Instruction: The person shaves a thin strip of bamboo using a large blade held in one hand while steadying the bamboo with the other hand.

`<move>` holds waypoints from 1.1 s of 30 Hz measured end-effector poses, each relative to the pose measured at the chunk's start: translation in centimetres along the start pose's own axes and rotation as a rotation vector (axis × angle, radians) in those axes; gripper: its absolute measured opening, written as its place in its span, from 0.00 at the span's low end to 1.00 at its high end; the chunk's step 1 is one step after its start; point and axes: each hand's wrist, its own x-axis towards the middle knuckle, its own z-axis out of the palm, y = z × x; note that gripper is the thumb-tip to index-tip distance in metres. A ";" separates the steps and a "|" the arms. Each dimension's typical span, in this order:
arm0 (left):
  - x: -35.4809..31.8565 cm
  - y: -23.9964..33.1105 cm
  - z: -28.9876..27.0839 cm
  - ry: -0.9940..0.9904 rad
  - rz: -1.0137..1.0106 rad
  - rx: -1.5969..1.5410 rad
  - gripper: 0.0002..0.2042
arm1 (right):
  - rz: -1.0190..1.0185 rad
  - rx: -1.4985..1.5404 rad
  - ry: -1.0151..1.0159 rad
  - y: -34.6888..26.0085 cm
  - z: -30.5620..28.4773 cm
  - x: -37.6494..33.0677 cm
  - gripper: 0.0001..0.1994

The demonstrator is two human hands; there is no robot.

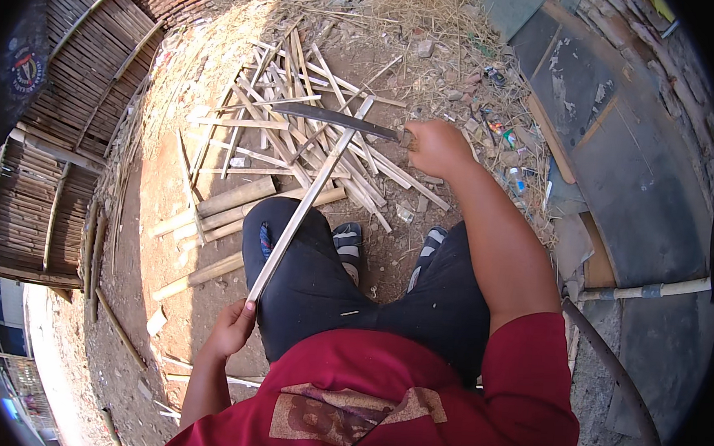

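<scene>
Head view, and there was the right hand (pixel 442 148), out in front and wrapped tight round the handle of a long dark machete (pixel 310 113), its blade pointing off to the left! Down lower, the left hand (pixel 232 328) had the near end of a pale split strip (pixel 305 207), thumb pressed on top, and that strip slanted up past the left knee of the dark trousers (pixel 313 273) until its far end crossed the line of the blade; whether the two touched, I couldn't tell. Beyond them lay a great tangle of similar strips (pixel 244 123) on the dirt ground (pixel 388 253), criss-crossed every which way. Thicker bamboo lengths (pixel 236 197) sat just nearer, left of the sandalled feet (pixel 347 247). Slatted panels (pixel 97 68) stood far left, dark sheets (pixel 655 159) far right.
</scene>
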 end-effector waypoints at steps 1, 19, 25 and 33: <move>-0.2 0.0 0.0 0.002 -0.002 -0.009 0.21 | -0.033 -0.066 -0.092 -0.9 -0.3 -0.1 0.20; 0.1 -0.2 0.0 0.129 0.122 0.203 0.22 | 0.221 0.080 0.033 4.3 0.0 1.0 0.22; -0.9 0.5 2.6 0.311 0.239 0.381 0.21 | 0.131 0.109 -0.014 -1.1 -0.2 -0.9 0.24; -0.2 6.4 4.8 0.447 0.294 0.667 0.16 | -0.179 0.059 -0.178 -4.3 0.0 -1.5 0.17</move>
